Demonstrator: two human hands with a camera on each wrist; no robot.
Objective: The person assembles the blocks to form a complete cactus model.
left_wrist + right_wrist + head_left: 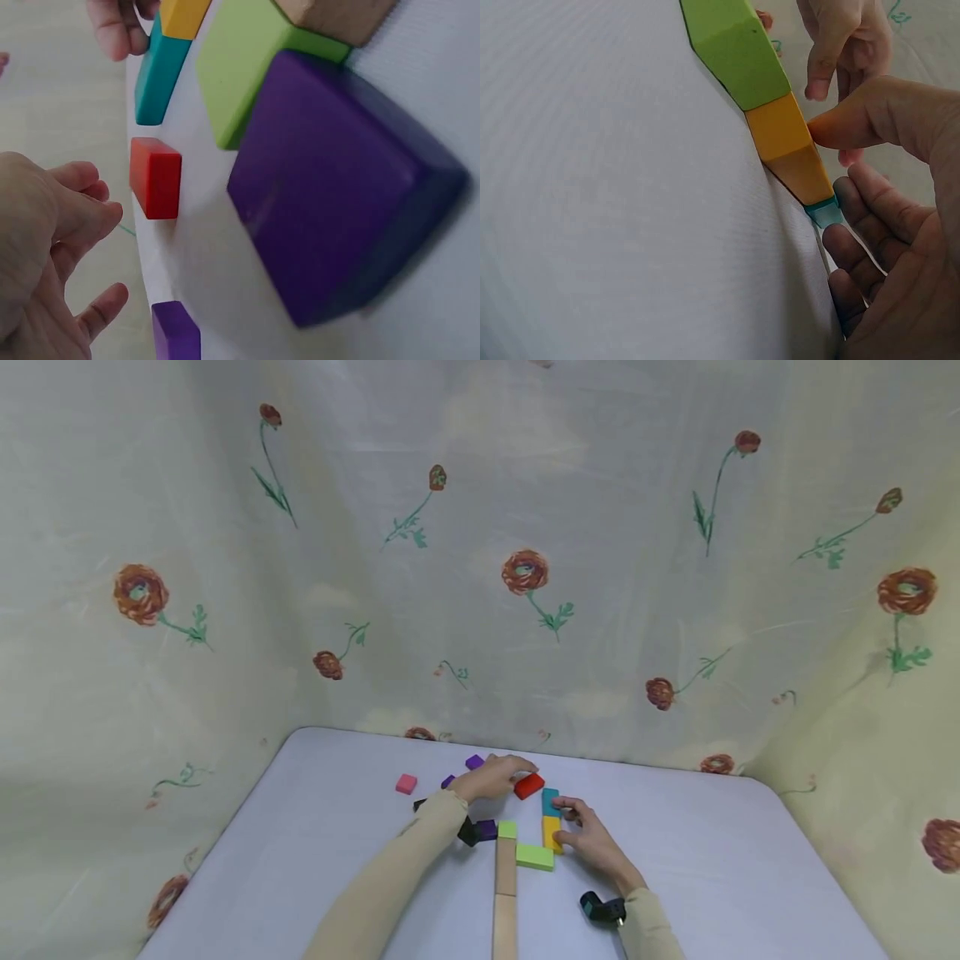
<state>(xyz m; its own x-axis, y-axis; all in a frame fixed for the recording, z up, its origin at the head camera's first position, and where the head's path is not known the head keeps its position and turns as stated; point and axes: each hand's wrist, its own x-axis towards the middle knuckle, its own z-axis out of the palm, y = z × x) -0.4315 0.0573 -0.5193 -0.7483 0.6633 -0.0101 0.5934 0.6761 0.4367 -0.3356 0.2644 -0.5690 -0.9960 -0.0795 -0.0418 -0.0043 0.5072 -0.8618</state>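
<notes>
Left arm (393,877) stretched well forward; your left hand (495,777) has fingers gently bent, thumb apart. Your right hand (596,845) sits nearer you, thumb and loosely curved fingers parted.

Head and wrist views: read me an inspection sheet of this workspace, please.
Surface: white table.
Job's things: red block; teal block and yellow block end to end; long green block; small green block; wooden blocks; dark purple block.
Clutter: pink block and two purple blocks, loose towards the far side.
Left grip: near the red block, holding nothing.
Right grip: thumb touching the yellow block, fingers beside the teal block.
Cables: nothing seen.
Surroundings: flower-printed cloth behind and on both sides.
</notes>
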